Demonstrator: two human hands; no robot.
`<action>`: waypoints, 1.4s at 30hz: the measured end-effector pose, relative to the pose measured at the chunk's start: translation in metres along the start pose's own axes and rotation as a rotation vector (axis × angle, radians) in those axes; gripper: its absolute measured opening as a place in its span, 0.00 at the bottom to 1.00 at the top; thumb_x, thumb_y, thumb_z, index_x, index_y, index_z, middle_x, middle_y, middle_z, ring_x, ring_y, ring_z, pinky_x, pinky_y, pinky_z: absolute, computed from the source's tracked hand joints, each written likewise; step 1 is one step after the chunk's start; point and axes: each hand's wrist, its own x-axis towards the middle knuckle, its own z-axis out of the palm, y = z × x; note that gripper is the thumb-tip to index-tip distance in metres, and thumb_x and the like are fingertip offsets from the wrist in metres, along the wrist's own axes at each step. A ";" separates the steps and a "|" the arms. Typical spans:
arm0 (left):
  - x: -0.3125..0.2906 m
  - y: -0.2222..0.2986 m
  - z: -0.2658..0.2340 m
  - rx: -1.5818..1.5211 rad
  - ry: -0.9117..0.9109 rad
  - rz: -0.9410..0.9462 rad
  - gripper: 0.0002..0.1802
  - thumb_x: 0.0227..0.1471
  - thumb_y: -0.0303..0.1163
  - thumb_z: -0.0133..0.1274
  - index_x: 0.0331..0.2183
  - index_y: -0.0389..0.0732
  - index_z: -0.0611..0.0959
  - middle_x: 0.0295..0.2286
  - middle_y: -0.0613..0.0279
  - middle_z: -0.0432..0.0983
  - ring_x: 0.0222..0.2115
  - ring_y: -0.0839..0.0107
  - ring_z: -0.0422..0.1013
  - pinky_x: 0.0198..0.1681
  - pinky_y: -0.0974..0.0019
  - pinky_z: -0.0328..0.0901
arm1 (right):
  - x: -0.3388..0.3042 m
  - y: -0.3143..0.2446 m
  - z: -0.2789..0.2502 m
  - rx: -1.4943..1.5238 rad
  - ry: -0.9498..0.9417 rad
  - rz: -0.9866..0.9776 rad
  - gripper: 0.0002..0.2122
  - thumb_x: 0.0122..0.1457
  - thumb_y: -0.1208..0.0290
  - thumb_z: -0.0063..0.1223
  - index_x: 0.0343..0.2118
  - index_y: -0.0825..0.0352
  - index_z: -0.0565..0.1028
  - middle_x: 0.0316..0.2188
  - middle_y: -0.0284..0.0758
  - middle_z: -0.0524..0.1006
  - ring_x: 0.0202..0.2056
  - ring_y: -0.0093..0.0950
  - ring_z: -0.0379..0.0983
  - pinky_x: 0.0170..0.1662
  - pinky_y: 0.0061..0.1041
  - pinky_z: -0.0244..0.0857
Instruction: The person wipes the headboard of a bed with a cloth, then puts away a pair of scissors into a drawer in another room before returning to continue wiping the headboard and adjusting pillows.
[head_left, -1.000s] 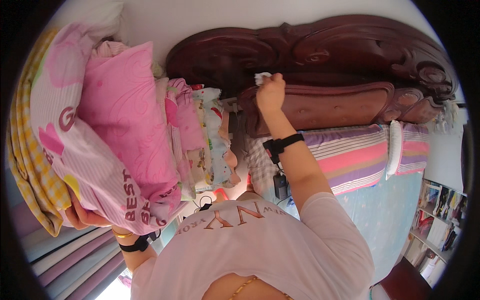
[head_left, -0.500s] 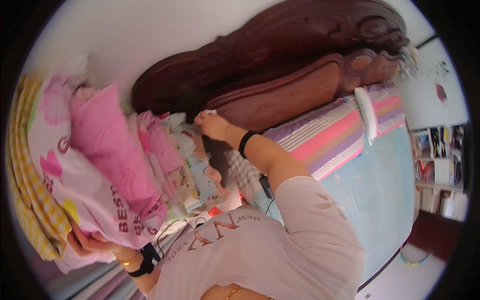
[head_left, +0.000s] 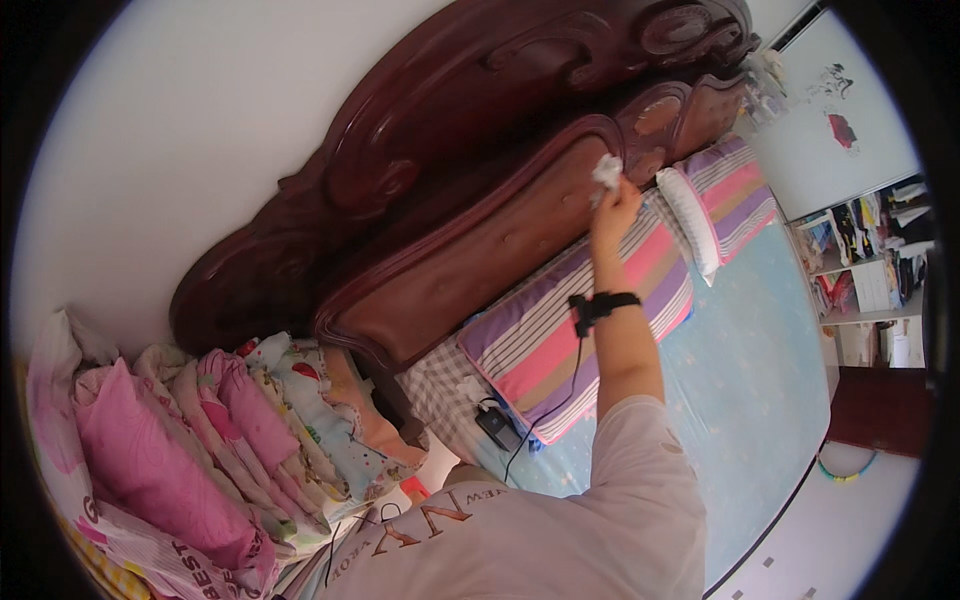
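My right hand [head_left: 618, 212] is closed around a crumpled white tissue [head_left: 606, 172], whose bunched end sticks out past the fingers. It is raised in front of the brown padded panel [head_left: 500, 235] of the dark wooden headboard [head_left: 400, 130]; whether the tissue touches the panel I cannot tell. Below the hand lies a striped pillow [head_left: 590, 320] in purple, pink and white. A black band with a thin cable is round my right wrist. My left hand is out of the picture.
Folded pink and patterned bedding [head_left: 170, 450] is piled at the left, beside the headboard's end. A black device [head_left: 497, 428] lies on the bed by the pillow. Further right are a second striped pillow [head_left: 730, 200], the light blue bed sheet [head_left: 745, 380] and shelves [head_left: 865, 270].
My right hand has moved right along the headboard with the tissue, away from the bedding pile. The view has turned rightward. My left hand, earlier at the pile, has left the picture.
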 end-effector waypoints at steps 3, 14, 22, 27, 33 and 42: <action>-0.002 0.011 0.021 -0.013 0.009 0.005 0.23 0.55 0.43 0.45 0.43 0.33 0.72 0.45 0.48 0.63 0.46 0.56 0.61 0.48 0.54 0.57 | 0.054 0.066 0.003 0.191 -0.182 0.239 0.11 0.50 0.77 0.45 0.37 0.67 0.75 0.33 0.44 0.70 0.37 0.40 0.65 0.43 0.34 0.59; 0.001 0.020 0.026 0.071 0.022 0.036 0.23 0.53 0.42 0.48 0.43 0.33 0.71 0.45 0.48 0.62 0.46 0.57 0.61 0.49 0.54 0.57 | -0.015 0.009 0.083 -0.230 -0.222 -0.008 0.10 0.45 0.77 0.50 0.31 0.75 0.74 0.34 0.46 0.66 0.33 0.43 0.66 0.38 0.32 0.63; -0.004 0.021 0.025 0.074 0.046 0.019 0.23 0.51 0.42 0.50 0.42 0.33 0.71 0.45 0.49 0.62 0.46 0.57 0.60 0.49 0.54 0.57 | -0.156 -0.132 0.048 0.114 -0.392 0.242 0.10 0.44 0.78 0.48 0.32 0.75 0.72 0.34 0.45 0.66 0.37 0.42 0.65 0.42 0.34 0.60; -0.006 0.019 0.031 0.041 0.069 -0.015 0.24 0.50 0.42 0.51 0.42 0.33 0.71 0.45 0.49 0.62 0.46 0.57 0.60 0.49 0.54 0.57 | -0.212 -0.211 0.038 0.269 -0.447 0.375 0.12 0.43 0.80 0.49 0.34 0.73 0.71 0.35 0.44 0.66 0.38 0.42 0.65 0.44 0.33 0.60; -0.001 0.014 0.021 0.005 0.048 -0.052 0.26 0.47 0.40 0.55 0.43 0.33 0.70 0.45 0.50 0.60 0.47 0.58 0.60 0.50 0.55 0.56 | -0.261 -0.298 0.028 0.427 -0.615 0.213 0.15 0.42 0.85 0.49 0.36 0.69 0.69 0.35 0.45 0.62 0.37 0.46 0.63 0.40 0.35 0.61; -0.018 -0.009 0.020 0.033 0.036 -0.046 0.28 0.51 0.46 0.50 0.45 0.31 0.69 0.45 0.51 0.58 0.49 0.63 0.57 0.51 0.58 0.56 | -0.283 -0.287 0.022 0.289 -0.793 -0.375 0.14 0.41 0.80 0.49 0.35 0.63 0.72 0.33 0.40 0.64 0.36 0.40 0.63 0.36 0.35 0.62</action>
